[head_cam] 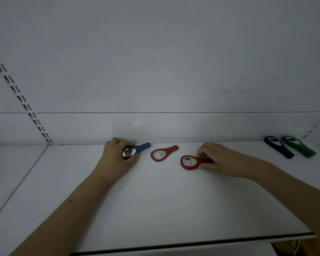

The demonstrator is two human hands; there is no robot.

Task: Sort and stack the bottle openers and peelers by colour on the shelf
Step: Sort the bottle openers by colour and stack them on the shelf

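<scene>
White shelf (155, 200), smooth and matte, with a dark front edge. The left hand (116, 157) curls around a blue opener (137, 149) by its metal-lined ring; the right hand (218, 159) pinches a red opener (192, 162) by its handle. A second red opener (163, 153) lies flat between them. Black (278, 146) and green (298, 145) openers lie side by side at far right. No writing is legible.

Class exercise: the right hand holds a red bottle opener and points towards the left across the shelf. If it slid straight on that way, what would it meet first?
Probably the other red bottle opener, lying loose just beyond the one held by the right hand. It sits slightly further back, so a dead-straight slide might only clip it. The left hand comes next.
</scene>
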